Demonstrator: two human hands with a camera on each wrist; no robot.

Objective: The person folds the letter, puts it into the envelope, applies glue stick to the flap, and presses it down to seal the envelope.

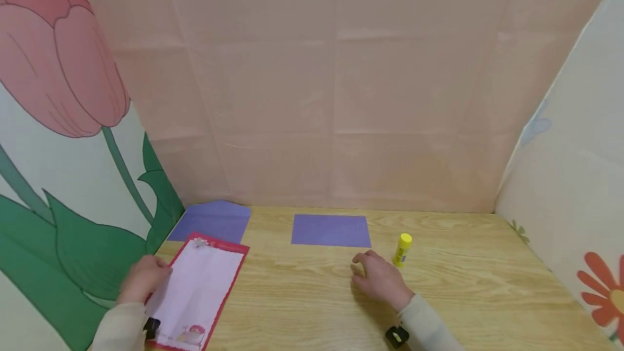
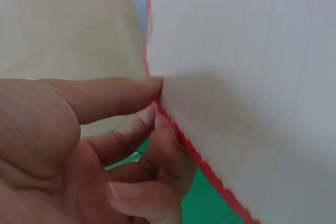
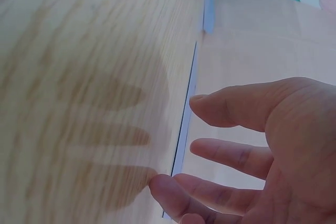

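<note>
My left hand [image 1: 144, 279] pinches the left edge of a white sheet of paper [image 1: 202, 280] with a red border and small printed pictures. In the left wrist view the thumb lies on top of the sheet [image 2: 241, 66], with fingers beneath its red edge. My right hand [image 1: 382, 279] hovers over the table with fingers loosely bent and nothing in them. Beyond it lies a purple rectangle of paper [image 1: 331, 231]. Close to the right hand's knuckles stands a yellow glue stick [image 1: 402, 249].
A larger purple piece of paper [image 1: 214, 220] lies at the table's back left corner, partly covered by the bordered sheet. Around the wooden table [image 1: 487, 286] rise a plain pinkish back sheet [image 1: 331, 85] and flower-printed side walls.
</note>
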